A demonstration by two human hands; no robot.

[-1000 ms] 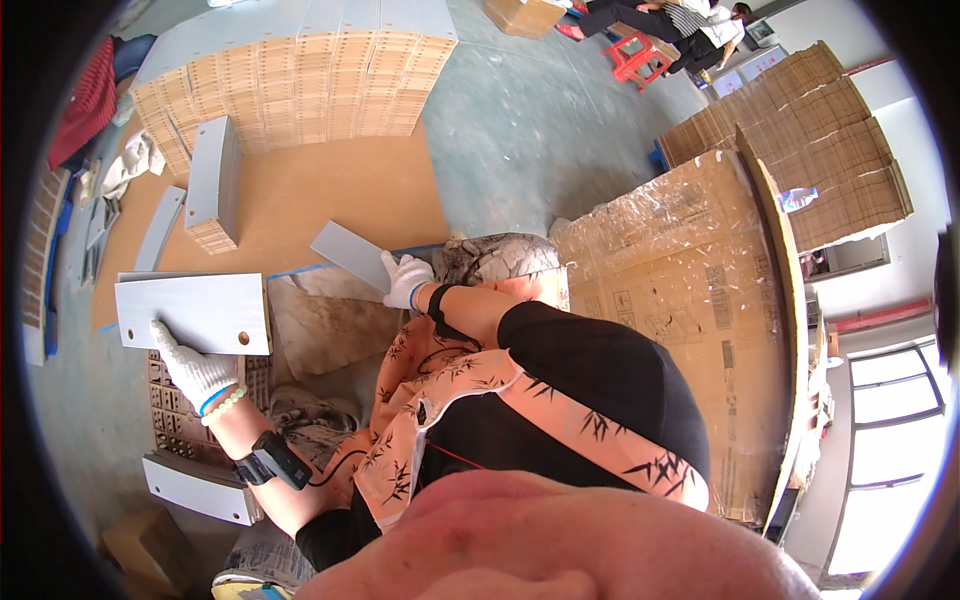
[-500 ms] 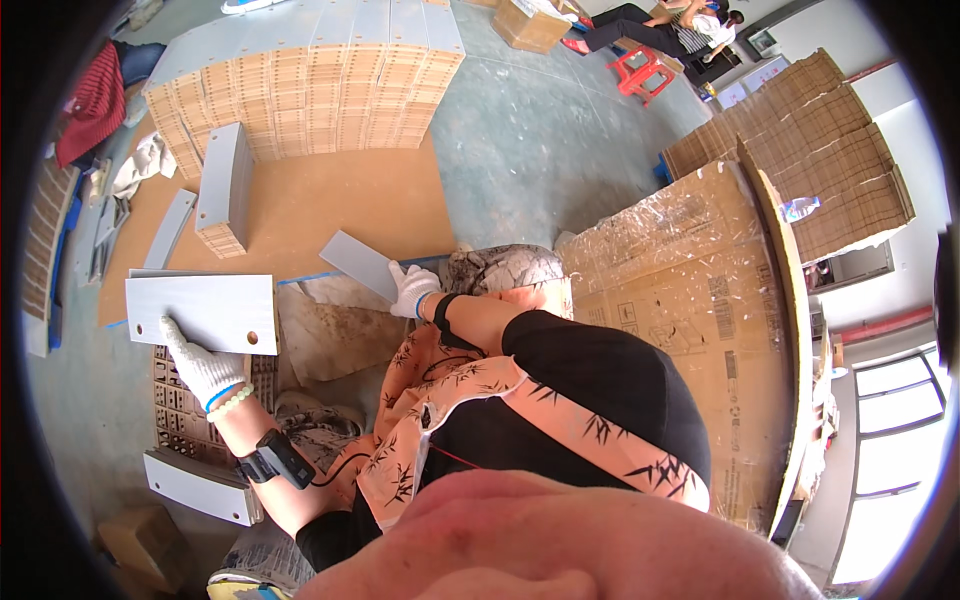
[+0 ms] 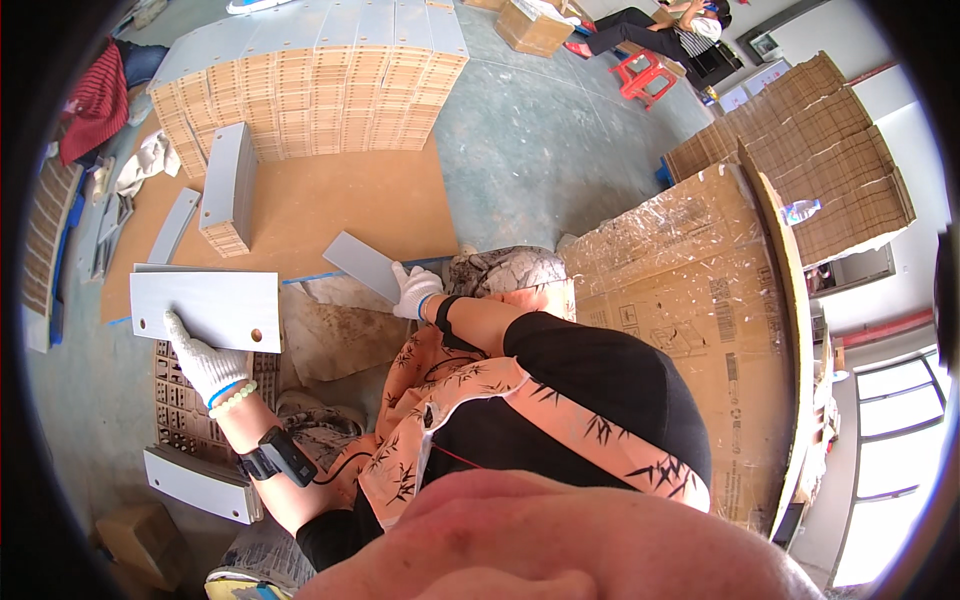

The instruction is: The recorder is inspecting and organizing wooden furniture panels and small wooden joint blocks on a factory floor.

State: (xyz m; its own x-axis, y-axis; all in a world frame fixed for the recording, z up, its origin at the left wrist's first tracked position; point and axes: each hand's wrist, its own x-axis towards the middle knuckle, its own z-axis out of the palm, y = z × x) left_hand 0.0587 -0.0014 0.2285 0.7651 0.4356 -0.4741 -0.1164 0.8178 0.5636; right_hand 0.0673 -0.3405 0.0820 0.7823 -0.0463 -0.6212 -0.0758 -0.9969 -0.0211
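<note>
Head view showed panels being handled around a brown mat (image 3: 340, 200). Over the mat's near-left corner, the gloved left hand (image 3: 208, 365) had one digit stretched across the face of a wide white panel (image 3: 210, 298); its other fingers were partly hidden, so whether they gripped the edge could not be told. At the mat's near edge, the gloved right hand (image 3: 412, 291) looked closed on the near end of a narrow grey panel (image 3: 358, 264), whose far end lay over the mat. The step in hand seemed to be steadying one panel while holding the other; a next move would call for a secure pinch on the narrow one and clearance from the short panel stack (image 3: 229, 185) on the mat. Neither panel showed readable writing, only round holes in the wide one. Right of the mat, a large cardboard sheet (image 3: 650, 260) carried printed marks and a square code, while a bottle (image 3: 801, 211) beyond it had a label too small to read.
</note>
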